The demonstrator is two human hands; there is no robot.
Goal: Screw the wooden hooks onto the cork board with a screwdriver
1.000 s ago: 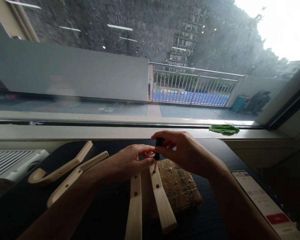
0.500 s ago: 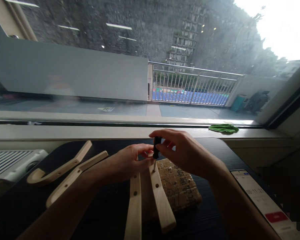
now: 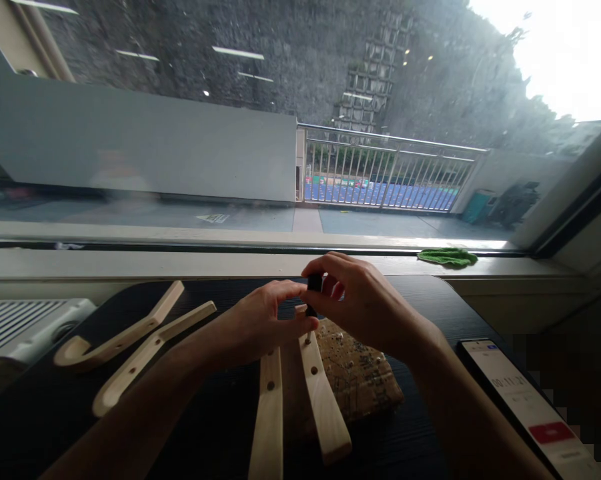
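Observation:
My right hand (image 3: 363,297) grips the black handle of a small screwdriver (image 3: 312,303) between thumb and fingers. The screwdriver stands upright, its tip down at a screw hole near the far end of a curved wooden piece (image 3: 325,403). My left hand (image 3: 260,320) has its index finger and thumb closed about the lower handle and shaft, partly hiding them. That wooden piece rests partly on a brown cardboard pad (image 3: 363,373) with dark print. Beside it lies a second wooden piece (image 3: 267,420) with holes, its far end hidden behind my left hand.
Two more bent wooden pieces, one hooked (image 3: 115,347) and one nearer (image 3: 147,350), lie left on the black table (image 3: 220,427). A phone (image 3: 520,393) showing a timer lies right. On the windowsill (image 3: 130,263) is a green cloth (image 3: 447,257); a white slatted unit (image 3: 25,327) stands left.
My right fingers have shifted slightly around the screwdriver's handle. My left thumb has moved a little right, covering more of the shaft. The wooden pieces stay in place.

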